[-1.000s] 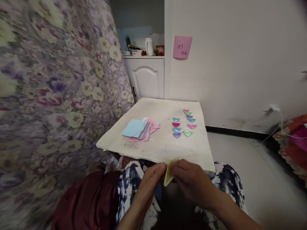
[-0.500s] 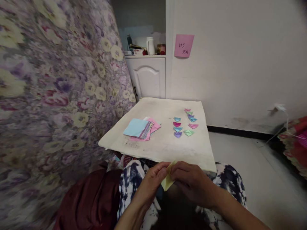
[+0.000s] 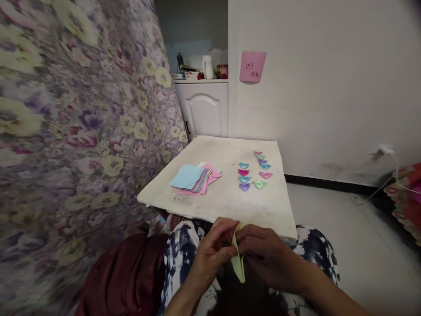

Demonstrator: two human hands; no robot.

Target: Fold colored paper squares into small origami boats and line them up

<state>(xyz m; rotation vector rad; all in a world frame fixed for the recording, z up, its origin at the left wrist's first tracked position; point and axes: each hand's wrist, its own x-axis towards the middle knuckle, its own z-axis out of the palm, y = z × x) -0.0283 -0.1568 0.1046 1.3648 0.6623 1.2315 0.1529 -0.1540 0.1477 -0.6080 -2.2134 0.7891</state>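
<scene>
Both of my hands pinch a folded pale yellow paper over my lap, just in front of the near edge of a white board. My left hand grips its left side, my right hand its right side. The paper hangs narrow and pointed downward between the fingers. On the board lie a fanned stack of coloured paper squares with a light blue sheet on top, and several small folded paper pieces in two rows.
A floral cloth rises along the left. Behind the board stand a white cabinet with a jug and bottles on it, and a wall with a pink note. A cable and patterned fabric lie at the right.
The yellow paper has been folded narrower and turned to point downward. Both hands shifted slightly lower toward my lap. The view moved a little.
</scene>
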